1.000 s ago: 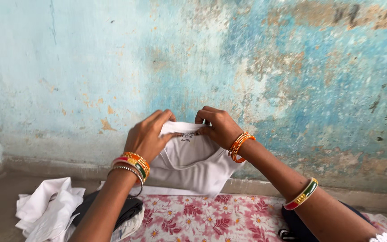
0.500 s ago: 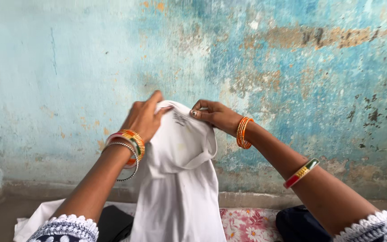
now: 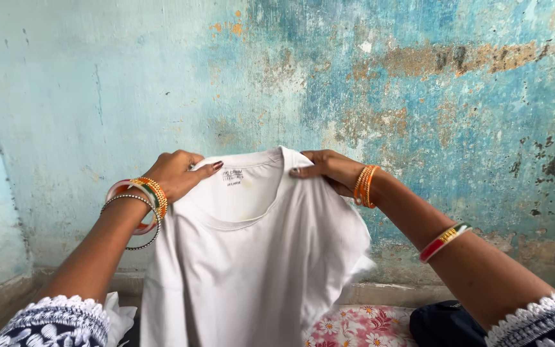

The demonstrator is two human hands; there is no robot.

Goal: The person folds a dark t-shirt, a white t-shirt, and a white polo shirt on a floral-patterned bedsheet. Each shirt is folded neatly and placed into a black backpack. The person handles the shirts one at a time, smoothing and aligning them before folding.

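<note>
I hold a white T-shirt [image 3: 252, 257] up in front of me, hanging open with its neck hole at the top and a small printed label inside the collar. My left hand [image 3: 176, 173] pinches the left shoulder of the shirt. My right hand [image 3: 329, 168] pinches the right shoulder. Both wrists wear coloured bangles. The shirt's lower part runs out of the bottom of the view.
A worn blue and turquoise wall [image 3: 419, 96] with peeling patches stands close behind the shirt. Below lie a pink floral cloth [image 3: 361, 328], a dark garment [image 3: 444, 324] at the right, and a bit of white fabric [image 3: 115, 318] at the lower left.
The shirt was bunched between my hands low over the floral cloth. I lifted it and drew my hands apart, so it now hangs spread open by the shoulders.
</note>
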